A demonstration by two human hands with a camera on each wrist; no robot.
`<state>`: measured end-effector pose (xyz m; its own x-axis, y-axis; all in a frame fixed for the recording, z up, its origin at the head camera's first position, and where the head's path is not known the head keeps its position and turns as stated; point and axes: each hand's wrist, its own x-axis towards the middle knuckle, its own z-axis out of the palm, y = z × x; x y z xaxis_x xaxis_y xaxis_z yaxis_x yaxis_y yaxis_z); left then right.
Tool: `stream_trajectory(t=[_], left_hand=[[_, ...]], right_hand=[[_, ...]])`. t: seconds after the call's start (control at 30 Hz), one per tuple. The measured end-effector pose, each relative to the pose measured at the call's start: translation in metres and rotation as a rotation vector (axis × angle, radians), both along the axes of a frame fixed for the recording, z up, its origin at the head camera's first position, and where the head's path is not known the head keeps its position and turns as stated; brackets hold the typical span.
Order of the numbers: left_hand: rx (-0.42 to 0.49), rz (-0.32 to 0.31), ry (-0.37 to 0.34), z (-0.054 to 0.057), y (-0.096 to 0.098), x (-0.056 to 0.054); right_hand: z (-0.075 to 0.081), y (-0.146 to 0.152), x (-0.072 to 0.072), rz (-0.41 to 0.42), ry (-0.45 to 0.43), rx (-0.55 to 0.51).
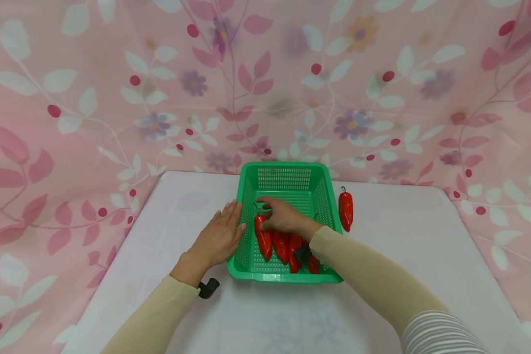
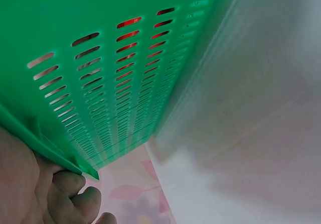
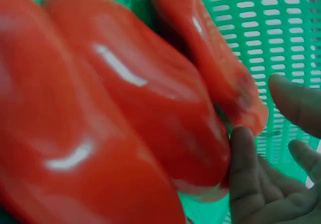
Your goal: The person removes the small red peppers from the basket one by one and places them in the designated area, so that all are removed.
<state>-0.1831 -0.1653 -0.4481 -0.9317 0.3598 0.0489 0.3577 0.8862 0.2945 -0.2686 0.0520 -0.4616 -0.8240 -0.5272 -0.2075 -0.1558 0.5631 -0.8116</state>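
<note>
A green plastic basket [image 1: 287, 278] stands on the table with several red peppers lying side by side in it. My left hand [image 1: 217, 238] rests against the basket's left rim, fingers straight; in the left wrist view its fingertips show at the rim beside the slotted wall [image 2: 110, 83]. Inside the basket, my right hand [image 1: 285, 216] is over the upper end of the leftmost pepper [image 1: 262, 238]. The right wrist view shows fingers [image 3: 246, 169] spread apart around the end of that pepper [image 3: 210, 53], one fingertip right at its skin. Other peppers [image 3: 135, 88] lie close by.
A single red pepper [image 1: 346, 210] lies on the white table [image 1: 402, 236], just right of the basket. Behind the table hangs a pink floral cloth [image 1: 265, 88]. Black wrist camera parts [image 1: 209, 288] stick out under the left wrist.
</note>
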Motion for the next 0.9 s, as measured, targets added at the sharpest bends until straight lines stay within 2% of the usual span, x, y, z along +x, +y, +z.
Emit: stream_trajectory(t=[0.13, 0.23, 0.33, 0.6, 0.73, 0.9], left_hand=[[-0.002, -0.002, 0.002, 0.001, 0.000, 0.000], [-0.002, -0.007, 0.004, 0.001, 0.000, 0.000], [-0.003, -0.012, 0.007, 0.001, 0.000, 0.001], [0.008, -0.001, -0.006, 0.002, -0.002, 0.002], [0.016, -0.004, -0.009, 0.001, -0.001, 0.002], [0.010, -0.003, -0.007, 0.000, -0.001, 0.001]], right_hand=[[-0.003, -0.007, 0.004, 0.084, 0.013, 0.005], [-0.001, -0.009, 0.008, 0.106, 0.017, 0.003], [0.003, -0.009, 0.013, 0.091, -0.009, -0.016], [0.012, -0.006, 0.025, 0.052, -0.160, -0.139], [0.012, -0.003, 0.027, 0.028, -0.181, -0.111], [0.011, 0.000, 0.026, 0.036, -0.254, -0.094]])
